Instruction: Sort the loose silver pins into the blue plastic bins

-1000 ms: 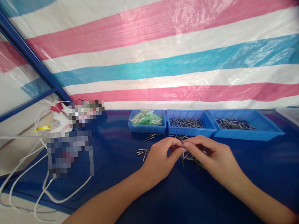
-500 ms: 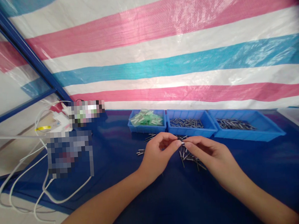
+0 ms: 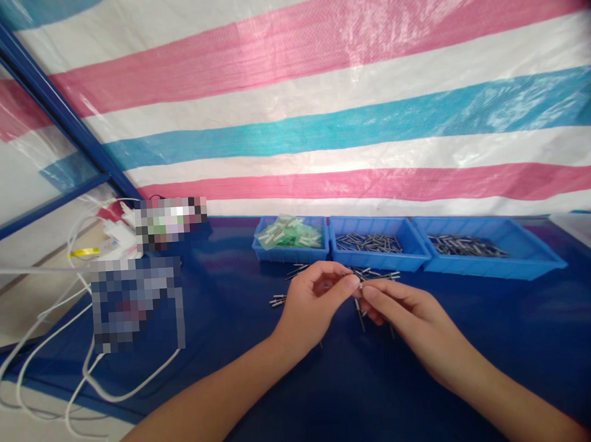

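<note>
My left hand (image 3: 311,307) and my right hand (image 3: 415,310) meet over the blue tabletop, thumb and fingertips of each pinched together. Between them shows a small pale, shiny tip of what looks like a blind rivet (image 3: 360,286); the fingers hide most of it. Loose blind rivets with silver bodies and dark pins lie around and under the hands, a few to the left (image 3: 279,301), more just behind (image 3: 379,274), and some partly covered below the right fingers (image 3: 360,316).
Three blue bins stand in a row behind the hands. The left bin (image 3: 292,255) holds small green-and-clear plastic packets, while the middle bin (image 3: 418,259) and right bin (image 3: 528,260) hold rivets. White cables (image 3: 116,397) and blurred-out items lie at left. A striped sheet (image 3: 320,133) hangs behind.
My right hand's fingers have curled lower under the pinch, covering more of the loose rivets in front. The left hand stays almost in place.
</note>
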Tool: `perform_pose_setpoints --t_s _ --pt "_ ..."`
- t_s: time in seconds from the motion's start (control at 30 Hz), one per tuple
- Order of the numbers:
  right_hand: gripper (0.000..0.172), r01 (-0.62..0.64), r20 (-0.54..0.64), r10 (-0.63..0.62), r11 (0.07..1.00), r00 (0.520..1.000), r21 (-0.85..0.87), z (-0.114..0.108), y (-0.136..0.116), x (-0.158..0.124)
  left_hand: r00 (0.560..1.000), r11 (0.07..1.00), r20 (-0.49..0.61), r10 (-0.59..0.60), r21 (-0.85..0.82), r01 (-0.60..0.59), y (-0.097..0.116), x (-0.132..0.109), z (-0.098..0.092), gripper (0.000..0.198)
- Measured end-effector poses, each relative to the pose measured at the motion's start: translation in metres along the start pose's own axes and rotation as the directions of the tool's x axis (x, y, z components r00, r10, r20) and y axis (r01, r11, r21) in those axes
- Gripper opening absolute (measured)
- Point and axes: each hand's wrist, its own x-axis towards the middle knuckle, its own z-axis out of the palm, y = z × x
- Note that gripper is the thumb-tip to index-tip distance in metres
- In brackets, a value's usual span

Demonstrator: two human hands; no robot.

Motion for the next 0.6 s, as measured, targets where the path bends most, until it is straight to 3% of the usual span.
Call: perform_pose_setpoints --t_s 0.2,0.33,0.5,0.6 --pt "0.026 -0.008 -0.096 0.018 0.995 0.995 0.103 -0.0007 0.0015 0.0019 1.000 0.997 0.010 0.013 0.071 -0.014 0.0006 0.0003 -0.0004 0.017" --pt "0.022 0.066 -0.179 -0.042 0.989 0.983 0.129 -0.0052 0.0029 0.0035 0.999 0.997 0.029 0.014 0.073 -0.016 0.0009 0.0001 0.0004 0.016" --pt "0.018 0.164 -0.258 -0.146 0.985 0.955 0.053 -0.0086 0.0027 0.0022 0.997 0.992 0.068 -0.023 0.128 0.015 -0.0016 -0.0005 0.0005 0.020" --pt "0.014 0.216 -0.250 -0.224 0.975 0.942 -0.058 -0.0088 -0.0009 0.0012 0.988 0.969 0.149 -0.035 0.249 -0.003 -0.0004 -0.0015 0.0003 0.023"
